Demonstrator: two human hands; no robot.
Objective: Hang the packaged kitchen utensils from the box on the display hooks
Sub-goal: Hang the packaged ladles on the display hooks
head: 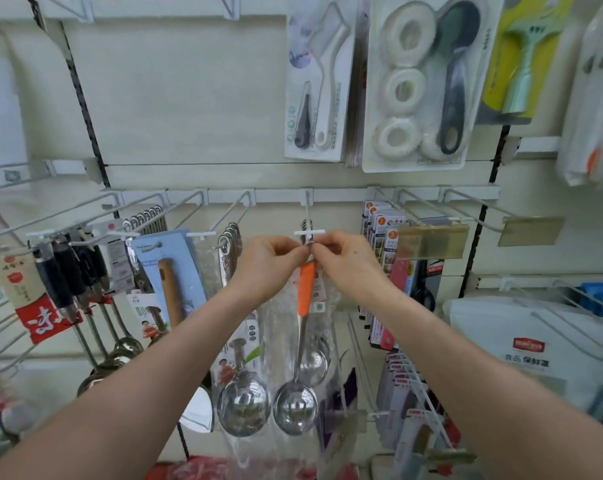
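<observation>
A steel ladle with an orange handle [306,292] in clear plastic wrap hangs straight down at the centre. My left hand [269,265] and my right hand [345,261] both pinch the top of its wrap, just under the white tip of a display hook [309,232]. The ladle's bowl [295,408] hangs low between my forearms. More ladles hang behind it on the same hook. The box is hidden from view.
Neighbouring hooks carry steel ladles [243,403], a wooden-handled tool on a blue card [175,271], black-handled spoons [68,282] and knife packs [383,258]. Brush and sponge packs [414,84] hang above. White bags [535,344] sit at the right. Two hooks with price tags [431,240] are bare.
</observation>
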